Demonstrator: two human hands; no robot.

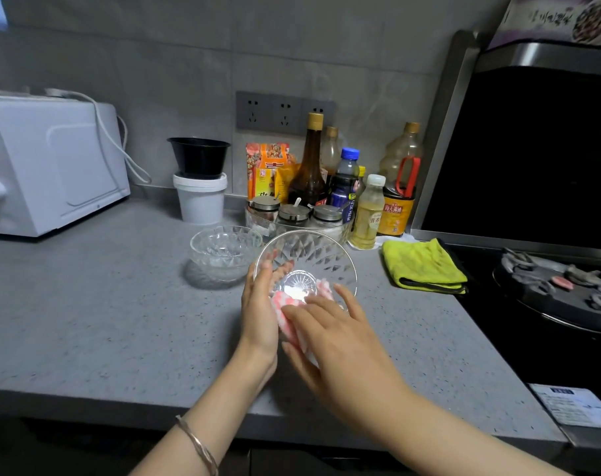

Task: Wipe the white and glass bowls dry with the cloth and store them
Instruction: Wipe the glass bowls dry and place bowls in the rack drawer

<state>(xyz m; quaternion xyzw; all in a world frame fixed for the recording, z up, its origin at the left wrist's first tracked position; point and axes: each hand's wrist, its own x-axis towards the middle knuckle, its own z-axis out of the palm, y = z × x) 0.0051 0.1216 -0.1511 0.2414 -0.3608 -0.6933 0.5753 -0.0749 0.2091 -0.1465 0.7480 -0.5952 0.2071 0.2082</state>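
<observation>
A cut-glass bowl (309,255) is tilted toward me above the grey counter. My left hand (259,310) grips its left rim, fingers showing through the glass. A pink and white cloth (290,321) lies against the bowl's underside, and my right hand (340,341) presses on it with fingers spread. A second, smaller glass bowl (225,250) stands upright on the counter just to the left, apart from both hands. No white bowl shows in this view.
A white microwave (48,163) sits at the left. A black bowl on a white tub (200,201), seasoning jars (293,214) and bottles (367,211) line the back wall. A folded yellow cloth (422,266) lies beside the black stove (553,290).
</observation>
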